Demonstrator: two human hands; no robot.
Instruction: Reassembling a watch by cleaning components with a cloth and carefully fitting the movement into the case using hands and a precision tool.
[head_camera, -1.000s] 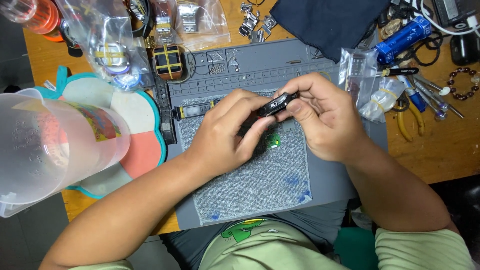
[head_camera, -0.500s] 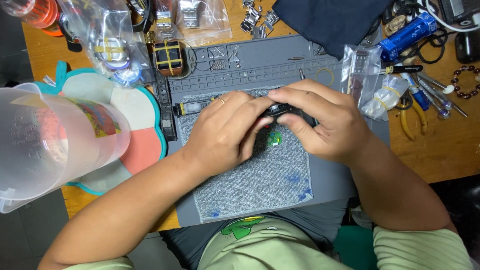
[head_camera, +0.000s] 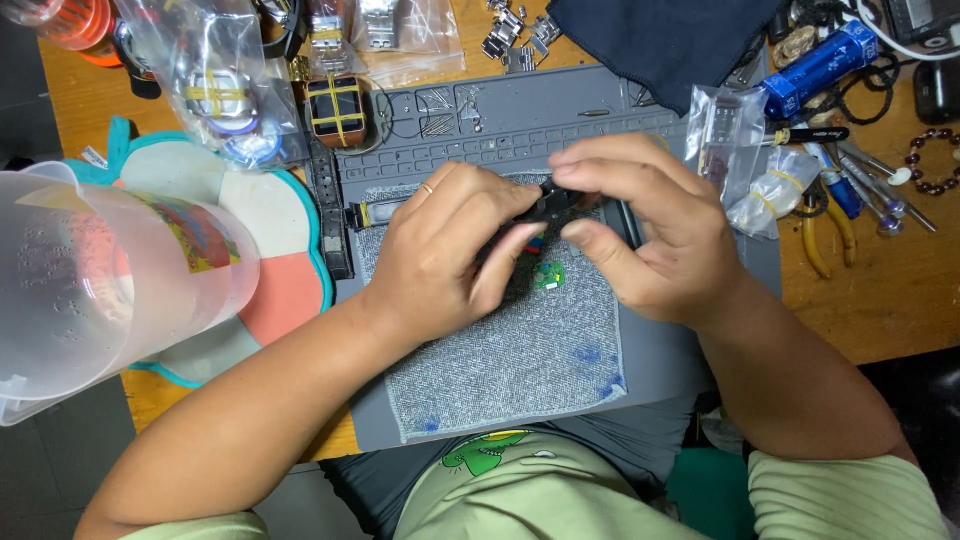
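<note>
A small black object (head_camera: 553, 200), mostly hidden by fingers so its kind cannot be told, sits pinched between both hands just above the grey cloth pad (head_camera: 510, 350); the left hand (head_camera: 450, 250) curls around it from the left, fingers closed, a ring on one finger; the right hand (head_camera: 640, 225) grips it from the right, thumb and forefinger narrowed onto it; a tiny green part (head_camera: 548, 276) lies on the pad just below the hands; the pad rests on a grey work mat (head_camera: 660, 350) with moulded compartments along its far edge; to the left stands a clear plastic jug (head_camera: 90, 290) beside a flower-shaped mat (head_camera: 270, 240); to the right, well apart, lie a blue cylinder (head_camera: 820, 68), yellow-handled pliers (head_camera: 825, 235) and small plastic bags (head_camera: 730, 140); a dark cloth (head_camera: 660, 40) lies at the top.
</note>
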